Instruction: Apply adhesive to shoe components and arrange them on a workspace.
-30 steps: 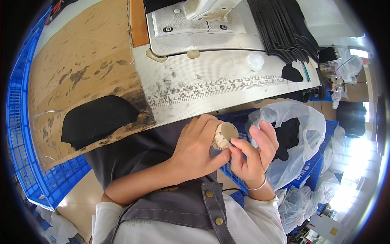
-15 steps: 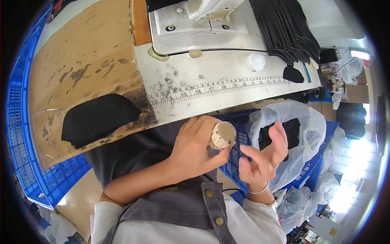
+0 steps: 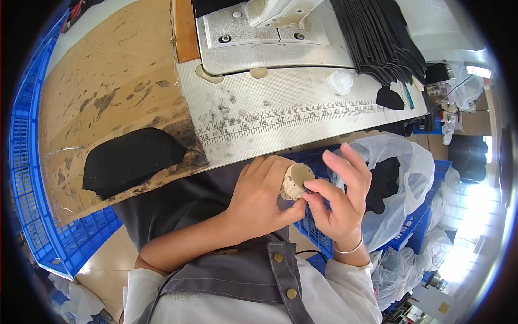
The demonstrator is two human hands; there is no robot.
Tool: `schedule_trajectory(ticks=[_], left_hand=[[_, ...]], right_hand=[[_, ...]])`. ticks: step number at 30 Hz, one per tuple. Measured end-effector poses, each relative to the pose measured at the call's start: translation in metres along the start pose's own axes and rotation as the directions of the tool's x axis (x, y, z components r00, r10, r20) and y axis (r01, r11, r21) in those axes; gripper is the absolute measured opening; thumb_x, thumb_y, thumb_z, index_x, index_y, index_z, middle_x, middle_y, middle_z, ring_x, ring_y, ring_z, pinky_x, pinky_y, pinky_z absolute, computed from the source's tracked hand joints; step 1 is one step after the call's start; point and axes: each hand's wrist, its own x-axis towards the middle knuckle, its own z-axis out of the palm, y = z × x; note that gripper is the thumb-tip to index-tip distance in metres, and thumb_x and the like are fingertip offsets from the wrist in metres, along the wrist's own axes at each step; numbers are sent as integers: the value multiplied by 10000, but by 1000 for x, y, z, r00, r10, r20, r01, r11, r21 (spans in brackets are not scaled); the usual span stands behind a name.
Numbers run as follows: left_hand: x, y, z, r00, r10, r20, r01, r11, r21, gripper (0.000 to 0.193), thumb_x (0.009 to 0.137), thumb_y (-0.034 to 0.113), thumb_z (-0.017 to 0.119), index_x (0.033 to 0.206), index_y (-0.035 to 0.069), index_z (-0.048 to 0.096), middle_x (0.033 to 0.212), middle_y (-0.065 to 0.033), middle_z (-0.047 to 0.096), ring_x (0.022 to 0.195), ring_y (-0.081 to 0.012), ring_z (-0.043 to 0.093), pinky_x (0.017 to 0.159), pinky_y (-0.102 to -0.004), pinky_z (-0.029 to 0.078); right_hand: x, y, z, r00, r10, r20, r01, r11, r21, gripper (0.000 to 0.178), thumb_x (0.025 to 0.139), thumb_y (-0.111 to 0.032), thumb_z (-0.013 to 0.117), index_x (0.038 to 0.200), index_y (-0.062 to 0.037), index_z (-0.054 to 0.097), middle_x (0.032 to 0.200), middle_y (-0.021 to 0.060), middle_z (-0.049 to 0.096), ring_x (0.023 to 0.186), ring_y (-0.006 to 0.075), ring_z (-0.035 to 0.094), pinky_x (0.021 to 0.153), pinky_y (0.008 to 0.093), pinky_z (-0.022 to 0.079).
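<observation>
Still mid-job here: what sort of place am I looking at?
Most likely a sewing workshop. The white machine base looks like an industrial sewing machine's, the worktable under it carries a printed ruler scale, and a stack of black fabric-like pieces lies to its right.

Cyl is beige — fabric blk, board brn w/ dk blotches.

- Room to pass: the white table, from the black cloth rightward to the small white round piece.
- Behind that, the machine base blocks the way.
- The black stack fills the far right.
- The beige roll takes up the gap between left hand and right hand.
- The plastic bag crowds the right hand's outer side.
</observation>
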Motion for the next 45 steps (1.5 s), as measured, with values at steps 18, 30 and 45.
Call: schedule_trajectory(ticks=[18,30,45], left_hand=[[0,3,2,999,42,-18,-41,999,26,438,625,199,704,984,15,535,887,-119,559,796,-305,536,712,-388,439],[0,0,2,998,35,-43,-34,999,25,425,627,197,716,978,33,539,889,-108,562,813,-305,549,723,-389,443],[0,-2,0,999,-8,-40,8,1000,-10,435,620,180,715,988,33,536,899,-109,563,838,-310,547,742,-390,443]], right_hand=[[16,2,-9,998,-34,58,28,994,101,189,618,-100,738,751,-58,610,1188,125,579,1138,346,505,906,415,410],[-20,6,12,946,-184,-268,78,929,-362,161,878,-167,505,776,-107,615,1213,150,486,1111,346,489,940,513,405],[-18,-1,-1,991,108,-79,-100,991,90,330,656,-373,784,861,-132,690,1272,129,483,1204,384,429,972,464,380]])
